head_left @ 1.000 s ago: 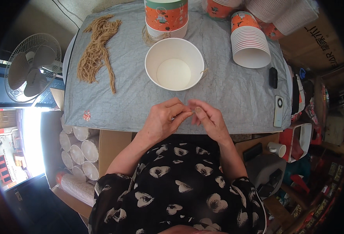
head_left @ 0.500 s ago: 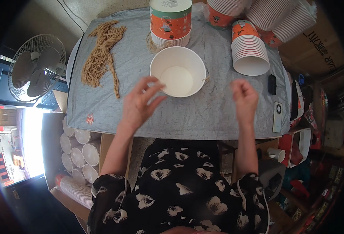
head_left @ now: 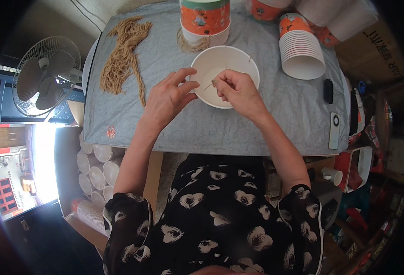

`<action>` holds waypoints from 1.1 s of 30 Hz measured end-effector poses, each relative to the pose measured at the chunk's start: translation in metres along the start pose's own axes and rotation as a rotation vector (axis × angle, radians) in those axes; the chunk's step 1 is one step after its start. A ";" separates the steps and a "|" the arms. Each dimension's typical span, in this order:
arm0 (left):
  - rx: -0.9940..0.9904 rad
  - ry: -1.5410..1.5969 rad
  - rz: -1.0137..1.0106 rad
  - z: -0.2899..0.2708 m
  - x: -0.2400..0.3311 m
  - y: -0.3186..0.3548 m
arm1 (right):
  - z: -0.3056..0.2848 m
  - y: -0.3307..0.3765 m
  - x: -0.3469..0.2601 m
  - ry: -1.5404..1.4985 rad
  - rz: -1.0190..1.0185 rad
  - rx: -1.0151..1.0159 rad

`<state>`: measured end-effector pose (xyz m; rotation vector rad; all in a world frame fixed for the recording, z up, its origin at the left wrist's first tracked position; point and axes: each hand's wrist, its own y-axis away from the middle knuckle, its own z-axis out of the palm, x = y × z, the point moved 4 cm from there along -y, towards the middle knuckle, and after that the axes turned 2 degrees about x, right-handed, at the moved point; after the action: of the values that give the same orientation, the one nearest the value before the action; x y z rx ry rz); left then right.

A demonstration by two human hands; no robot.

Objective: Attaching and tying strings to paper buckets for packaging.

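Note:
A white paper bucket [head_left: 243,75] stands on the cloth-covered table, its wide mouth facing up. A bit of tan string [head_left: 249,59] crosses its far-right rim. My left hand [head_left: 169,97] is at the bucket's left rim, fingers curved over the edge and gripping it. Over the bucket's mouth my right hand [head_left: 239,94] is closed in a pinch on a short tan string [head_left: 208,86], whose end sticks out to the left. A pile of loose tan strings [head_left: 121,68] lies on the left part of the table.
Orange-printed paper buckets [head_left: 205,20] stand stacked behind the bucket, with string beside them. Another nested stack [head_left: 303,59] lies at the right. A black object [head_left: 328,91] and a phone [head_left: 334,130] lie near the right edge. A fan [head_left: 47,75] stands left of the table.
My right hand has come left from beside the bucket to above its mouth. My left hand has closed on the rim. The bucket has shifted slightly right and appears turned.

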<state>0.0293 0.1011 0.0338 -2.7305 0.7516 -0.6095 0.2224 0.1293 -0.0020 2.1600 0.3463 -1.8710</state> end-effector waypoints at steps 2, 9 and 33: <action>-0.001 0.014 0.109 0.000 0.001 0.007 | 0.001 0.006 -0.002 0.045 -0.001 -0.026; 0.067 0.160 0.012 0.005 0.009 0.056 | 0.028 0.030 -0.002 0.234 -0.026 -0.093; 0.107 0.186 -0.023 0.004 0.012 0.064 | 0.044 0.035 0.006 0.419 -0.028 -0.166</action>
<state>0.0132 0.0413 0.0125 -2.6133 0.7064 -0.8927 0.1942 0.0815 -0.0127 2.4243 0.5923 -1.3337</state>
